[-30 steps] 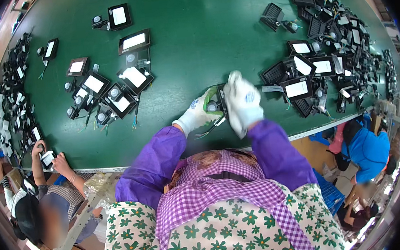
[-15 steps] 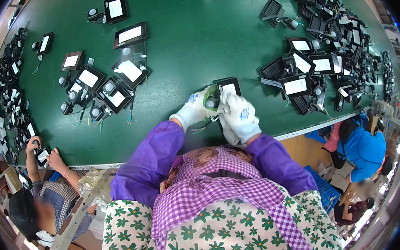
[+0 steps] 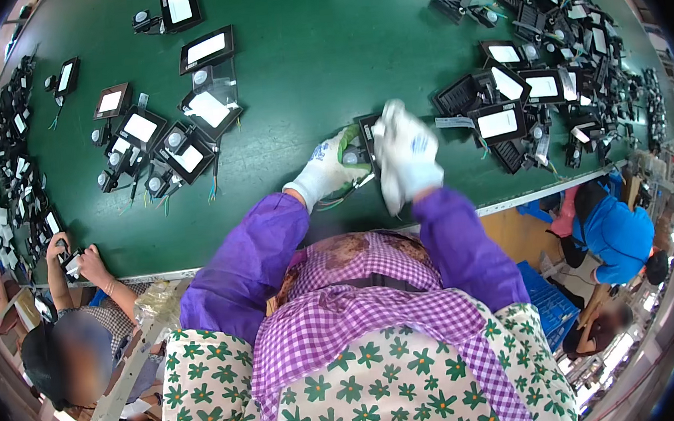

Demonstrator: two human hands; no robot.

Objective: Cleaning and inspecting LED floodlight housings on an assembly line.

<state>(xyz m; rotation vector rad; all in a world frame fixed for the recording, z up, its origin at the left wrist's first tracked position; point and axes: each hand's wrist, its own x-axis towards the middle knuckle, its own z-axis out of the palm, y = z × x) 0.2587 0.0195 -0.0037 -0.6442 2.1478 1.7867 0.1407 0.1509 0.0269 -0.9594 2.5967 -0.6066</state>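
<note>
Centre of frame: left hand (image 3: 332, 167) is gripping black lamp (image 3: 366, 130) by its edge; right hand (image 3: 410, 156) is covering lamp's face, grip too blurred to judge.

Unlike half a second ago, the right hand (image 3: 410, 156) (blurred) sits higher against the black floodlight (image 3: 370, 139), hiding its white front.

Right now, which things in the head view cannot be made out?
Head view:
Held lamp: its face is mostly hidden by the right hand.
Right hand: fingers blurred, grip unclear.
Right pile: cut off by the top edge.
Left pile: pieces too small to count.
</note>
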